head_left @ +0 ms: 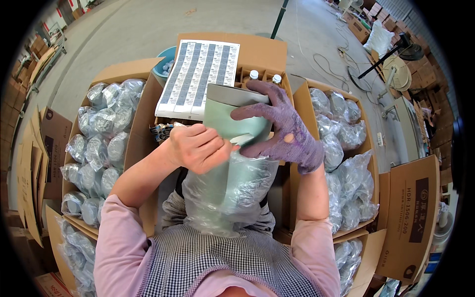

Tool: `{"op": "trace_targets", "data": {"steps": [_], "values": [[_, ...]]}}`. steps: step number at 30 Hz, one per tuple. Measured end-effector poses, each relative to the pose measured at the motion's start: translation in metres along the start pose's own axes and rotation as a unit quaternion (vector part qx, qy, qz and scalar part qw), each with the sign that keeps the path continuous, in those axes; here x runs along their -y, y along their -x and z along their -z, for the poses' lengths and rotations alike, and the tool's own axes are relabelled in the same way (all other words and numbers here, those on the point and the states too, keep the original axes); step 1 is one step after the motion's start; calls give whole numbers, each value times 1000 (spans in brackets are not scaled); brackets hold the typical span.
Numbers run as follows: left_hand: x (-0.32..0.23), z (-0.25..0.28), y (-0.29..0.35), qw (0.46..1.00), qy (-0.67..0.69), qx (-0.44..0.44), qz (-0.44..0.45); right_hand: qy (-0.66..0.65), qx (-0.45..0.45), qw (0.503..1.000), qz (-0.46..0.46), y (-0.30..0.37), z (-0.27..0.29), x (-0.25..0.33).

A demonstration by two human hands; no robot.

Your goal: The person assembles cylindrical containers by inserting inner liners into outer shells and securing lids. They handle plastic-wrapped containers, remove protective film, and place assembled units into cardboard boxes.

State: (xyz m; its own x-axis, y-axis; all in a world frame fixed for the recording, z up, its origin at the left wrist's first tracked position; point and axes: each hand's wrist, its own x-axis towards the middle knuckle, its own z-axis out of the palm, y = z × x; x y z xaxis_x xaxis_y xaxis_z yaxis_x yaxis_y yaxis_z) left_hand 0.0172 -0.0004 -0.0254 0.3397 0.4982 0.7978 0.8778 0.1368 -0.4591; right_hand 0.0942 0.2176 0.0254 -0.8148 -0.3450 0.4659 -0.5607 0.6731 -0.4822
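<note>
A light green vessel (220,116) with a grey rim is upright in front of my chest, its lower part inside a clear plastic bag (217,195). My right hand (284,126), in a purple glove with a hole, grips the vessel's upper right side with spread, curved fingers. At the bag's upper edge, my bare left hand (198,147) is closed in a pinch on the plastic. A small pale pointed piece shows beside its thumb; what it is I cannot tell.
Plastic-wrapped items fill a left carton (138,128) and a right carton (374,163). A printed label sheet (200,74) lies on the middle box, beside two capped bottles (254,74). Behind stands a blue basin (163,67). Flattened cardboard (33,173) leans at far left; cables (329,67) cross the floor.
</note>
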Motion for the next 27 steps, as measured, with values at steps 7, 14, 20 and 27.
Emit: {"op": "trace_targets", "data": {"steps": [7, 14, 20, 27], "values": [[-1, 3, -6, 1000, -15, -13, -21, 44, -21, 999, -9, -3, -7, 6], [1, 30, -22, 995, 95, -27, 5, 111, 3, 989, -101, 1, -12, -6], [14, 4, 24, 640, 384, -207, 632, 137, -16, 988, -74, 1, -14, 0], [-13, 0, 34, 684, 349, -165, 619, 77, 13, 996, -46, -5, -3, -11]]}}
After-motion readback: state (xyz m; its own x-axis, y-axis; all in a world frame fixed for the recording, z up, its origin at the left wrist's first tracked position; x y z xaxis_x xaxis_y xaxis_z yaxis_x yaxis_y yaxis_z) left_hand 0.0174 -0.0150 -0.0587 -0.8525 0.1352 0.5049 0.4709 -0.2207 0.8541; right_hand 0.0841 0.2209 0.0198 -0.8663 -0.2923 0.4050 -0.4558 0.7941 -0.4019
